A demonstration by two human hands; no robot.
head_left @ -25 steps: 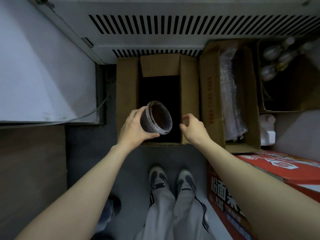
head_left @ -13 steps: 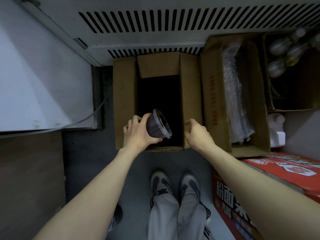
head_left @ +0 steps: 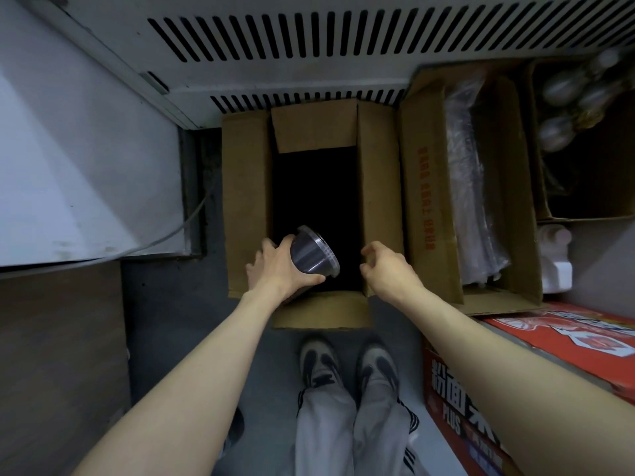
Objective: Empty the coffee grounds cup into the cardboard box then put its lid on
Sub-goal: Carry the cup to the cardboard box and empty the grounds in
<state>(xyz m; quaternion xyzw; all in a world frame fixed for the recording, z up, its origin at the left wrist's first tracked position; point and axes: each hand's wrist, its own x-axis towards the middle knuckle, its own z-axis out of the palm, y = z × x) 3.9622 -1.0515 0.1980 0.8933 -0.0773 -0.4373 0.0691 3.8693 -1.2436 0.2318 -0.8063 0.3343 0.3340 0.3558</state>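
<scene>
A clear plastic coffee grounds cup (head_left: 312, 256) is tipped over, its rim turned right and down into the dark opening of the cardboard box (head_left: 244, 207) on the floor. My left hand (head_left: 279, 269) is wrapped around the cup's base at the box's near left corner. My right hand (head_left: 388, 267) hovers over the box's near right edge with loosely curled fingers and nothing in it. The inside of the box is black and I cannot make out its contents. No lid is in sight.
A vented metal panel (head_left: 343, 36) stands behind the box. To the right sits an open carton (head_left: 429, 187) with plastic-wrapped stacks, then another carton with bottles (head_left: 563, 108). A red printed box (head_left: 536, 341) lies near right. My shoes (head_left: 347, 364) stand just before the box flap.
The left hand has turned the cup from mouth-up to tipped well over into the box. The right hand stayed by the box's right edge. A near flap of the box now shows.
</scene>
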